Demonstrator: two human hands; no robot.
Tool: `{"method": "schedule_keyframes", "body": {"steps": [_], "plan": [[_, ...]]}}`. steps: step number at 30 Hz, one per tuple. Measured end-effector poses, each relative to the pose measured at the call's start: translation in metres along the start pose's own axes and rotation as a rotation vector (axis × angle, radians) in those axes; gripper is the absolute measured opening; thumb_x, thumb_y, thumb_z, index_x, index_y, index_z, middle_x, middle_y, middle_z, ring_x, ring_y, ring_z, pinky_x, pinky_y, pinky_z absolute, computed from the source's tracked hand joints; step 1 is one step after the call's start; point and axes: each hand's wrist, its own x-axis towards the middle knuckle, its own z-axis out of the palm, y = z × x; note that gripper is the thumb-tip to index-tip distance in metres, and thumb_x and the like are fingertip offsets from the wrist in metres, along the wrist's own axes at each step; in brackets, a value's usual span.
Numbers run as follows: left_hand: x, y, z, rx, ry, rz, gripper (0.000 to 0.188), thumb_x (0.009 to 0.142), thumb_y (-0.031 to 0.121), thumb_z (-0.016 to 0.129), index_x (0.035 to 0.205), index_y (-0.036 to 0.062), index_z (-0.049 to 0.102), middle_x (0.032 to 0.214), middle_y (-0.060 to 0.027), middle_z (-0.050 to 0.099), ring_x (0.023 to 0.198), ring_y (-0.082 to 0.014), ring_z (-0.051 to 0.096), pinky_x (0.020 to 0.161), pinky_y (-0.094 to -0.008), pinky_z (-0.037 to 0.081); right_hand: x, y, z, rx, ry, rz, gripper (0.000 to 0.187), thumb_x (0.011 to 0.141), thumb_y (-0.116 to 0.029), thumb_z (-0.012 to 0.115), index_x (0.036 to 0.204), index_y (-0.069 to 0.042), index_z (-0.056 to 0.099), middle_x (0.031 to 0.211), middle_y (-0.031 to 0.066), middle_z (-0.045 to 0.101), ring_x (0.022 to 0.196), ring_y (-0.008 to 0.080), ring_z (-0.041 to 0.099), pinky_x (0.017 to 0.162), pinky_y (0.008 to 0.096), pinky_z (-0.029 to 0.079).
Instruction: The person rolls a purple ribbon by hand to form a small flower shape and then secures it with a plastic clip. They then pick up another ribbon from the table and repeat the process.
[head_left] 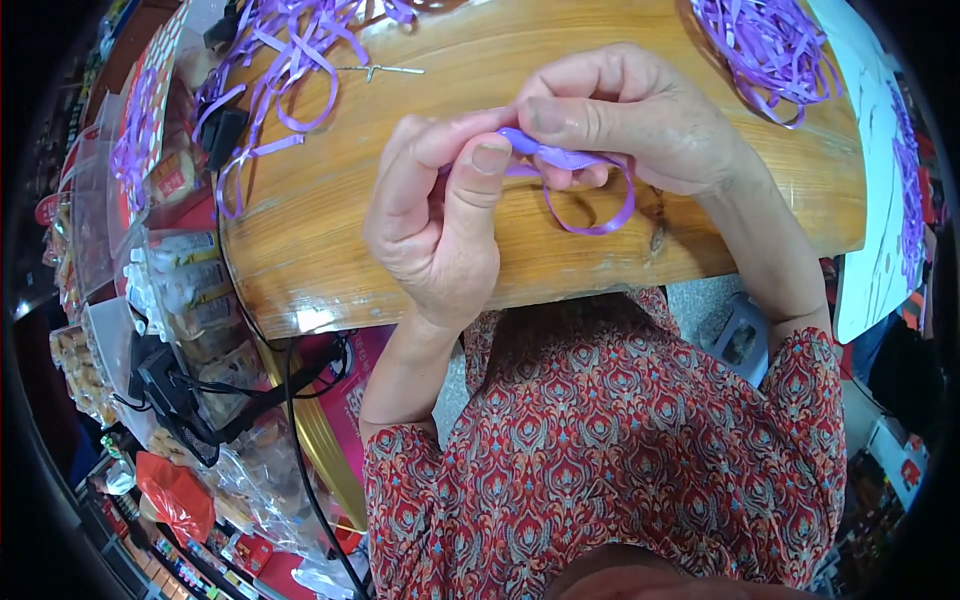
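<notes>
Between my two hands, above the wooden table (320,240), a purple ribbon (590,229) is pinched, with a loop of it hanging below the fingers. My left hand (440,205) is closed, thumb and forefinger gripping one end of the gathered part. Just to its right, my right hand (630,120) pinches the ribbon between thumb and fingers. The stretch inside the fingertips is partly hidden. A thin metal piece (385,69) with a short crosspiece lies on the table beyond my left hand.
A pile of loose purple ribbons (290,60) spreads over the table's far left, and a coiled bundle of purple ribbon (770,50) lies far right. A white marbled board (868,200) flanks the right edge. Packaged goods (190,270) and a black cable (292,400) crowd the left.
</notes>
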Motion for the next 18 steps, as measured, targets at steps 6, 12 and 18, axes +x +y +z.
{"method": "schedule_keyframes", "body": {"steps": [6,12,18], "plan": [[0.003,-0.004,0.005,0.125,0.047,-0.136,0.031,0.086,0.012,0.061,0.115,0.0009,0.056,0.095,-0.0028,0.052,0.083,-0.0092,0.048,0.072,-0.0205,0.038,-0.001,-0.003,-0.005,-0.073,0.023,-0.027,0.014,0.086,-0.015,0.062,0.089,-0.002,0.063,0.070,-0.0039,0.057,0.060,0.0001,0.049,0.051,0.0145,0.038],[0.026,-0.005,0.006,0.319,-0.034,-0.025,0.036,0.085,0.015,0.062,0.117,0.0004,0.053,0.104,-0.0089,0.052,0.097,-0.0177,0.050,0.085,-0.0310,0.040,-0.010,-0.013,-0.024,-0.151,0.183,-0.271,0.014,0.087,-0.012,0.058,0.093,0.001,0.061,0.084,0.0044,0.063,0.067,0.0081,0.058,0.066,0.0223,0.048],[0.031,-0.030,0.029,0.400,-0.293,-0.050,0.031,0.078,0.006,0.066,0.107,-0.0002,0.058,0.091,-0.0094,0.054,0.084,-0.0188,0.053,0.068,-0.0312,0.046,-0.053,-0.043,-0.086,0.103,0.274,-0.419,0.020,0.089,-0.014,0.052,0.096,0.003,0.061,0.093,0.0097,0.065,0.074,0.0139,0.062,0.070,0.0237,0.050]]}}
